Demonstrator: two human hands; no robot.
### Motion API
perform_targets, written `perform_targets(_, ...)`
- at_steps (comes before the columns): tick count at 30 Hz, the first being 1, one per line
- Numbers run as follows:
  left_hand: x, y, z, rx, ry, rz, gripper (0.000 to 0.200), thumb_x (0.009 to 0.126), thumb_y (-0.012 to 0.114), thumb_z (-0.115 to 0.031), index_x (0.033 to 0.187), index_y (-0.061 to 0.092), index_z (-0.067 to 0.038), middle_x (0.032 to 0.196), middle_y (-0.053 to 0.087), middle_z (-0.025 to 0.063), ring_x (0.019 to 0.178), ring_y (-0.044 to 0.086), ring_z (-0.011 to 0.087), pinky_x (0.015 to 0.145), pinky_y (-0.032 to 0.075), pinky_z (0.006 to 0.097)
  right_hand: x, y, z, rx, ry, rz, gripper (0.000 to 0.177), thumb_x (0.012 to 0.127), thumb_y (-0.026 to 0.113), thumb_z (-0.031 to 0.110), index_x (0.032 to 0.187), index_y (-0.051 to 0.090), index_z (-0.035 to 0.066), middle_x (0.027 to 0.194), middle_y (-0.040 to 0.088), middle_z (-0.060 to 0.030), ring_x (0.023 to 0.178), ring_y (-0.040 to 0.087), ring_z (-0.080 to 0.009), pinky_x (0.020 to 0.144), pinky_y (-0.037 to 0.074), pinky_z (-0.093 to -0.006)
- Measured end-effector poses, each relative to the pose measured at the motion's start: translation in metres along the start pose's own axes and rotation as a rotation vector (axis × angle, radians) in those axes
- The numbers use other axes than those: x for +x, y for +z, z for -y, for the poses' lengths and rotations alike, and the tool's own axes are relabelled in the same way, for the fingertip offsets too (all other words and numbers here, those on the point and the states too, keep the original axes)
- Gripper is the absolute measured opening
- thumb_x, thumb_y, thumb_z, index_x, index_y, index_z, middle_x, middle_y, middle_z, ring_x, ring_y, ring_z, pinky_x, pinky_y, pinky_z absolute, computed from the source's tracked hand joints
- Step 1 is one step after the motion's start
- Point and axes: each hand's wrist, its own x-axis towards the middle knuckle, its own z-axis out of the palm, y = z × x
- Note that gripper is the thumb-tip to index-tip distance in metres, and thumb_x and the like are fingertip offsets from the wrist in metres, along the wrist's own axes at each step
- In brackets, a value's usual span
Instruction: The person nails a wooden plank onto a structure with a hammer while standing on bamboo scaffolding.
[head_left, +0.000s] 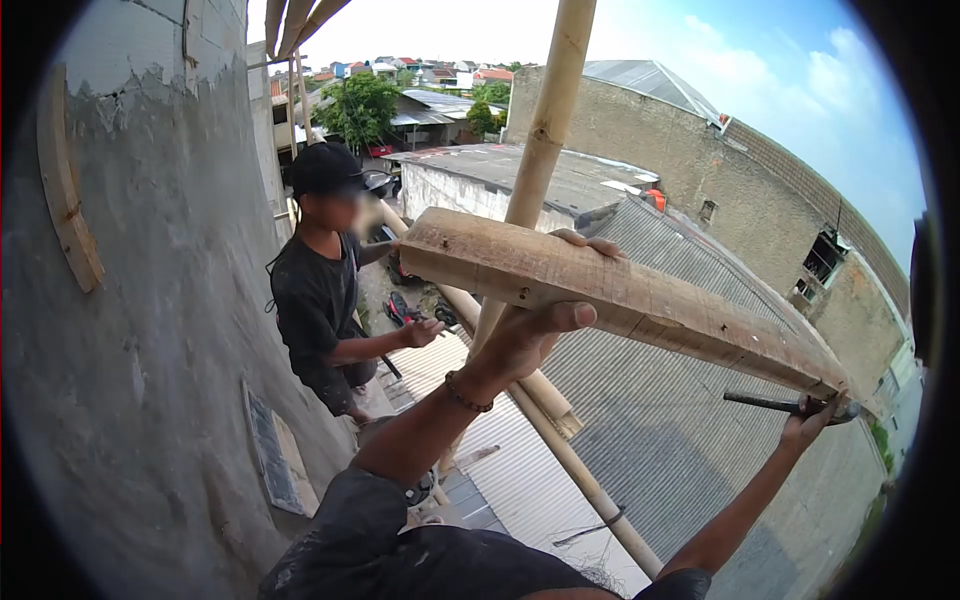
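A long, thick wooden beam [640,290] crosses the view in front of me, its near end at the upper middle and its other end at the right. My left hand [530,340] grips the beam from below, thumb on its near side and fingertips over the top edge; a beaded bracelet is on the wrist. At the beam's right end, my right hand [812,420] is closed round a dark hammer [770,402] and also touches the beam's underside.
A co-worker [325,280] in a black cap and dark shirt stands at the left beside a grey plastered wall [150,250]. A bamboo pole [548,120] rises behind the beam; another bamboo pole [590,485] slants below. Corrugated roofs [650,400] lie beneath.
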Motion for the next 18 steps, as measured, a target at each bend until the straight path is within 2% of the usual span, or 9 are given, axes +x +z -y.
perform_targets(2, -0.008, 0.002, 0.024, -0.123, -0.08, -0.02, 0.064, 0.073, 0.075, -0.016, 0.127, 0.04, -0.014, 0.126, 0.05, 0.0099, 0.128, 0.043, 0.0251, 0.113, 0.035, 0.0451, -0.013, -0.03, 0.032, -0.062, -0.026, -0.019, 0.029, 0.093, 0.063, 0.04, 0.107, 0.061, 0.015, 0.085, 0.061, 0.0029, 0.055, 0.042, -0.0046, 0.044, 0.03, -0.0201)
perform_targets(7, -0.026, 0.004, 0.08, -0.293, -0.249, -0.075, 0.061, 0.076, 0.073, -0.018, 0.127, 0.041, -0.014, 0.124, 0.052, 0.0096, 0.125, 0.047, 0.0243, 0.11, 0.039, 0.043, -0.076, -0.078, 0.104, -0.288, -0.099, -0.279, 0.03, 0.093, 0.063, 0.04, 0.106, 0.06, 0.013, 0.075, 0.057, 0.0025, 0.051, 0.037, -0.0047, 0.043, 0.027, -0.0211)
perform_targets(8, -0.03, 0.006, 0.09, -0.281, -0.288, -0.127, 0.058, 0.077, 0.072, -0.018, 0.126, 0.043, -0.013, 0.122, 0.053, 0.0093, 0.124, 0.048, 0.0234, 0.109, 0.04, 0.0409, -0.095, -0.074, 0.114, -0.364, -0.115, -0.343, 0.031, 0.093, 0.063, 0.042, 0.103, 0.059, 0.012, 0.069, 0.051, 0.0029, 0.049, 0.034, -0.0048, 0.043, 0.026, -0.0209)
perform_targets(9, -0.035, 0.008, 0.1, -0.266, -0.329, -0.174, 0.055, 0.079, 0.071, -0.019, 0.125, 0.044, -0.012, 0.121, 0.054, 0.0089, 0.122, 0.05, 0.0225, 0.109, 0.041, 0.0389, -0.112, -0.078, 0.124, -0.394, -0.124, -0.368, 0.031, 0.093, 0.063, 0.042, 0.103, 0.059, 0.012, 0.069, 0.051, 0.0029, 0.049, 0.034, -0.0048, 0.043, 0.026, -0.0209)
perform_targets(12, -0.05, 0.013, 0.129, -0.26, -0.42, -0.197, 0.05, 0.082, 0.07, -0.022, 0.125, 0.047, -0.009, 0.118, 0.057, 0.009, 0.12, 0.052, 0.0206, 0.105, 0.043, 0.0359, -0.155, -0.091, 0.148, -0.591, -0.113, -0.597, 0.036, 0.091, 0.065, 0.046, 0.097, 0.056, 0.012, 0.063, 0.038, 0.0048, 0.048, 0.032, -0.0041, 0.042, 0.026, -0.0207)
perform_targets(13, -0.055, 0.015, 0.139, -0.283, -0.446, -0.192, 0.05, 0.082, 0.07, -0.022, 0.125, 0.047, -0.009, 0.118, 0.057, 0.009, 0.12, 0.052, 0.0206, 0.105, 0.043, 0.0359, -0.166, -0.101, 0.155, -0.617, -0.125, -0.618, 0.036, 0.091, 0.065, 0.046, 0.097, 0.056, 0.012, 0.063, 0.038, 0.0048, 0.048, 0.032, -0.0041, 0.042, 0.026, -0.0207)
perform_targets(15, -0.069, 0.016, 0.158, -0.245, -0.573, -0.207, 0.051, 0.084, 0.07, -0.025, 0.125, 0.048, -0.006, 0.118, 0.057, 0.0093, 0.119, 0.052, 0.02, 0.102, 0.044, 0.0356, -0.194, -0.13, 0.167, -0.629, -0.013, -0.693, 0.036, 0.09, 0.065, 0.047, 0.097, 0.055, 0.013, 0.063, 0.037, 0.0052, 0.048, 0.031, -0.0041, 0.042, 0.026, -0.0208)
perform_targets(16, -0.076, 0.015, 0.167, -0.266, -0.6, -0.201, 0.051, 0.084, 0.07, -0.025, 0.125, 0.048, -0.006, 0.118, 0.057, 0.0093, 0.119, 0.052, 0.02, 0.102, 0.044, 0.0356, -0.206, -0.146, 0.169, -0.644, -0.001, -0.746, 0.044, 0.09, 0.064, 0.05, 0.11, 0.056, 0.011, 0.068, 0.041, 0.0035, 0.048, 0.029, -0.005, 0.041, 0.024, -0.0207)
perform_targets(18, -0.089, 0.014, 0.182, -0.214, -0.691, -0.191, 0.047, 0.086, 0.068, -0.024, 0.125, 0.049, -0.005, 0.118, 0.057, 0.0098, 0.116, 0.054, 0.0202, 0.099, 0.045, 0.0354, -0.232, -0.151, 0.165, -0.678, 0.019, -0.804, 0.041, 0.09, 0.065, 0.05, 0.106, 0.056, 0.013, 0.068, 0.04, 0.0041, 0.048, 0.029, -0.005, 0.041, 0.024, -0.021)
